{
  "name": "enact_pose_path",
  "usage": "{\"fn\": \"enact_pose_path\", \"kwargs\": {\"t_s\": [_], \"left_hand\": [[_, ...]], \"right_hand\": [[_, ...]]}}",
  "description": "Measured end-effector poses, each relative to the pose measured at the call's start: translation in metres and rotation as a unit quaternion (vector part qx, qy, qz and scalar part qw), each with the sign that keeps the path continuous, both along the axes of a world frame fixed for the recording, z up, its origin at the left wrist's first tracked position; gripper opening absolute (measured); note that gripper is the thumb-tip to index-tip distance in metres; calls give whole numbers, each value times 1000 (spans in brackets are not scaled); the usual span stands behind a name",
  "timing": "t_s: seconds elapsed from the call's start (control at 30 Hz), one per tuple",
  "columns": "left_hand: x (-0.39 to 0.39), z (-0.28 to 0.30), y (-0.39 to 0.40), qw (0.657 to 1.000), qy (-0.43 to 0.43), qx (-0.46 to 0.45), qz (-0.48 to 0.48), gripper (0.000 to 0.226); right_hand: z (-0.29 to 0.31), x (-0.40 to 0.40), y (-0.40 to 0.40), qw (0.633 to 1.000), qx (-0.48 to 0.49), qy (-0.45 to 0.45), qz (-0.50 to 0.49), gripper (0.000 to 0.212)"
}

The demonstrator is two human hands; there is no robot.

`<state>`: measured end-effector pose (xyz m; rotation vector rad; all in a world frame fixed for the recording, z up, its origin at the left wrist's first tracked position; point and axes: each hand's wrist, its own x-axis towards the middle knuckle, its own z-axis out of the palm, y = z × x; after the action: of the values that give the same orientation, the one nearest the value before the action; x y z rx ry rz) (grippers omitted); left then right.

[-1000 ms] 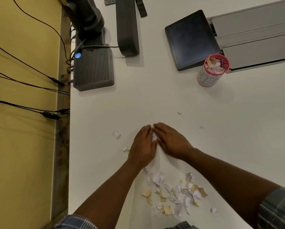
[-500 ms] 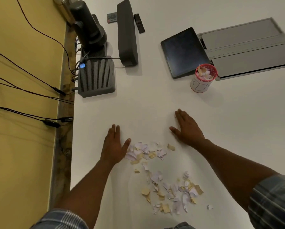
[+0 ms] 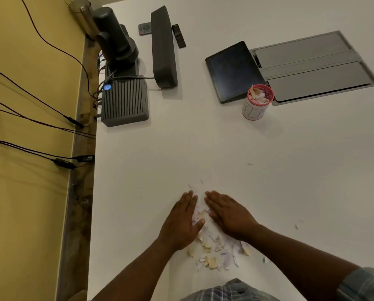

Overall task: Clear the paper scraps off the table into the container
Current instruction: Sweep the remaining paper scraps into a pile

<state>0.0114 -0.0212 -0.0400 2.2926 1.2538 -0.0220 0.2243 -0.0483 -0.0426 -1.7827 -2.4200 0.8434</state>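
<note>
Ragged paper scraps [image 3: 212,250] between flat hands [image 3: 205,216] on smooth white table [image 3: 203,144]

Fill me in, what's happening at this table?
A person is gathering paper scraps on the white table. The left hand and right hand lie flat, fingers straight, flanking scraps between them. The red-rimmed container, already holding scraps, stands farther off beside the tablet.
</note>
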Motion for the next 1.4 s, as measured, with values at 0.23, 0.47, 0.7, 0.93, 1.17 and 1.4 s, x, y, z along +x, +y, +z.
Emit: {"fn": "enact_pose_path", "kwargs": {"t_s": [0.23, 0.47, 0.7, 0.93, 1.17, 1.4], "left_hand": [[-6, 12, -28, 1000, -1, 4, 7, 74], [-68, 23, -62, 986, -7, 10, 168, 91], [-108, 12, -121, 975, 105, -52, 187, 105], [-72, 0, -125, 978, 136, -35, 156, 109], [-30, -3, -118, 985, 114, -32, 127, 111], [-54, -5, -124, 992, 73, -18, 101, 108]], "right_hand": [[15, 5, -37, 998, 29, 11, -49, 75], [14, 79, -88, 919, 69, 3, -388, 69], [1, 117, -140, 899, -14, -42, -436, 88], [-7, 67, -133, 949, -5, -26, -313, 83], [-5, -11, -120, 985, -12, 9, -174, 78], [7, -8, -126, 974, 12, -24, -223, 77]]}}
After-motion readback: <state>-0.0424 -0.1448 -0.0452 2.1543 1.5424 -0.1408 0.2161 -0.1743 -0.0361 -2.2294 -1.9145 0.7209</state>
